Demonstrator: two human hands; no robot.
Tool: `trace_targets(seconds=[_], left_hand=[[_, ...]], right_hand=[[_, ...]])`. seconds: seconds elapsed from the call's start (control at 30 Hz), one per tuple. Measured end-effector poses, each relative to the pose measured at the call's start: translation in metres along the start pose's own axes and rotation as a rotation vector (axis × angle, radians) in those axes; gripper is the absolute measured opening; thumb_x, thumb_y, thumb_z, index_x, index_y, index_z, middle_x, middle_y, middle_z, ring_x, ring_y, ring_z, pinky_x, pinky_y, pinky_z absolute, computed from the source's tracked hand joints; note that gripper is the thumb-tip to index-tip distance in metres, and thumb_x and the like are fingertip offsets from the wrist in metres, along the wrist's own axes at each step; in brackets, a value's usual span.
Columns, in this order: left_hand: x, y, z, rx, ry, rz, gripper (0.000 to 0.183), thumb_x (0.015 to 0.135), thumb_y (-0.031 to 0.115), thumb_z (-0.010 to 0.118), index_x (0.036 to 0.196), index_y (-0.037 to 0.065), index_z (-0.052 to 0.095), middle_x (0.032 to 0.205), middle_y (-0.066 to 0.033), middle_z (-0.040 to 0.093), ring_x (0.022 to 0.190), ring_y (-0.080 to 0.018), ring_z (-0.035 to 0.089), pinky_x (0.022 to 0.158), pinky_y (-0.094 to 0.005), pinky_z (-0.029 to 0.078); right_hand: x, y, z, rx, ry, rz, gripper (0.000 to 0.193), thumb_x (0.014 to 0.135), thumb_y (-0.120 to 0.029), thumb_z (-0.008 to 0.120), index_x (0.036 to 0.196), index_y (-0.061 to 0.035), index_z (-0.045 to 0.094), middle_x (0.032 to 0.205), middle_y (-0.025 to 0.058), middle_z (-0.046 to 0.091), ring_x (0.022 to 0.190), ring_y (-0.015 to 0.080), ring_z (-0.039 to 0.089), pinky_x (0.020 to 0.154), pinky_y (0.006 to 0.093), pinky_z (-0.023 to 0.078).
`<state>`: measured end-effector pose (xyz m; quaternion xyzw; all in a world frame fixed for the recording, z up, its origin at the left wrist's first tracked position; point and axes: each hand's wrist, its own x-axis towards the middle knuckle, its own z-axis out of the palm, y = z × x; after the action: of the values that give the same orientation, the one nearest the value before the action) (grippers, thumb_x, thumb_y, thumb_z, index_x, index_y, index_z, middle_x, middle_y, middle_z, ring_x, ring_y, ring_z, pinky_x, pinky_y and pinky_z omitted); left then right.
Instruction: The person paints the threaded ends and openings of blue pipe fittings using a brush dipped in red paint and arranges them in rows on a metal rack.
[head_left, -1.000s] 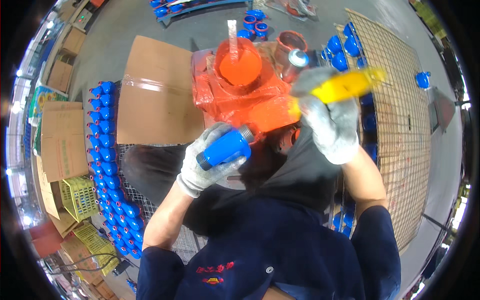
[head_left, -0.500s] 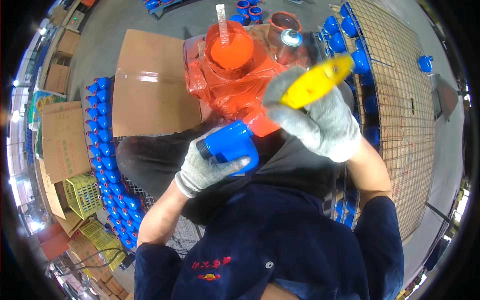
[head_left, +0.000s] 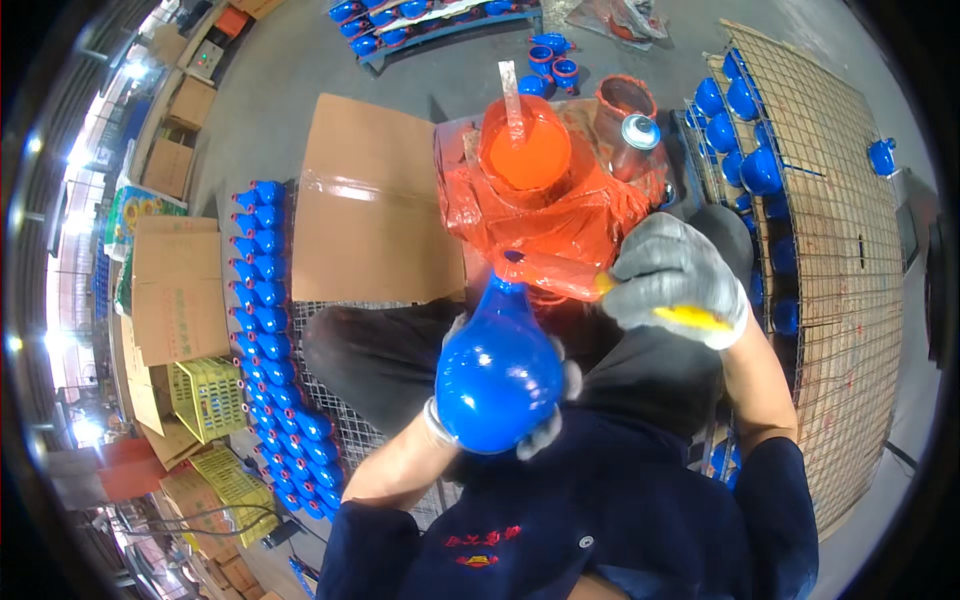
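Note:
My left hand (head_left: 543, 438), in a pale knit glove, grips a glossy blue bulb-shaped metal fitting (head_left: 498, 370) from beneath; most of that hand is hidden behind it. The narrow neck points away from me. My gloved right hand (head_left: 680, 275) is closed around the yellow handle of a paintbrush (head_left: 555, 274). Orange-red paint coats the brush head, which lies across the tip of the neck, seemingly touching it. Beyond it stands a paint-caked pot (head_left: 497, 178) of orange paint, with a flat stick (head_left: 511, 95) upright in it.
Red-smeared sheeting (head_left: 560, 222) lies under the pot, beside a spray can (head_left: 636, 145) and a second crusted pot (head_left: 625, 92). A cardboard sheet (head_left: 370, 210) lies left of them. Rows of blue fittings (head_left: 270, 290) with red rims line the left; a wire-mesh rack (head_left: 840, 280) stands right.
The fitting has turned from lying sideways to rounded body toward me, neck away. My right hand has lowered and tilted the brush, bringing its head across the neck's tip. The view has shifted.

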<state>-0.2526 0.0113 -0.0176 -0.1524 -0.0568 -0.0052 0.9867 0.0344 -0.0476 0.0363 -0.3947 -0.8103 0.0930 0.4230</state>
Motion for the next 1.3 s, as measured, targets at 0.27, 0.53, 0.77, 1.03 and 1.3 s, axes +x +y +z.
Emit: trace_targets(seconds=[0.27, 0.53, 0.77, 1.03, 1.3], left_hand=[[0.002, 0.007, -0.013, -0.234, -0.551, -0.198, 0.082, 0.091, 0.056, 0.068, 0.147, 0.002, 0.041, 0.142, -0.0272, 0.049, 0.077, -0.0494, 0.070, 0.060, -0.0530, 0.061], [-0.052, 0.073, 0.049, 0.763, 0.325, 0.632, 0.069, 0.103, 0.046, 0.052, 0.163, 0.025, 0.026, 0.159, -0.0190, 0.039, 0.088, -0.0373, 0.071, 0.056, -0.0392, 0.058], [-0.028, 0.124, 0.033, 0.435, -0.092, 0.627, 0.078, 0.094, 0.060, 0.063, 0.153, 0.013, 0.043, 0.148, -0.0229, 0.049, 0.112, -0.0483, 0.060, 0.081, -0.0520, 0.060], [-0.031, 0.123, 0.029, 0.630, 0.117, 0.802, 0.079, 0.097, 0.066, 0.055, 0.150, 0.008, 0.043, 0.142, -0.0215, 0.056, 0.115, -0.0447, 0.064, 0.089, -0.0516, 0.060], [-0.015, 0.098, 0.008, 1.632, 0.872, 1.140, 0.083, 0.079, 0.029, 0.091, 0.144, 0.002, 0.046, 0.142, -0.0117, 0.051, 0.128, -0.0231, 0.054, 0.105, -0.0399, 0.049]], right_hand=[[-0.035, 0.040, 0.037, 0.758, 0.293, 0.312, 0.018, 0.081, -0.006, 0.081, 0.098, -0.0025, 0.076, 0.097, 0.0112, 0.069, 0.094, 0.0267, 0.065, 0.084, 0.0390, 0.051], [-0.022, 0.084, 0.026, 0.327, 0.458, 0.351, 0.018, 0.083, -0.006, 0.079, 0.100, 0.0000, 0.075, 0.096, 0.0118, 0.073, 0.092, 0.0258, 0.068, 0.084, 0.0365, 0.054], [0.015, 0.147, 0.072, -0.484, -0.143, 0.395, 0.019, 0.081, -0.012, 0.074, 0.099, -0.0158, 0.079, 0.093, 0.0056, 0.071, 0.093, 0.0283, 0.067, 0.083, 0.0395, 0.053], [0.018, 0.134, 0.072, -0.451, -0.215, 0.387, 0.019, 0.079, -0.013, 0.072, 0.097, -0.0141, 0.078, 0.087, 0.0051, 0.069, 0.088, 0.0279, 0.064, 0.082, 0.0397, 0.050], [0.029, 0.057, 0.022, -0.565, 0.224, 0.025, 0.025, 0.075, -0.010, 0.078, 0.100, -0.0089, 0.076, 0.089, 0.0067, 0.067, 0.090, 0.0280, 0.063, 0.081, 0.0411, 0.050]])
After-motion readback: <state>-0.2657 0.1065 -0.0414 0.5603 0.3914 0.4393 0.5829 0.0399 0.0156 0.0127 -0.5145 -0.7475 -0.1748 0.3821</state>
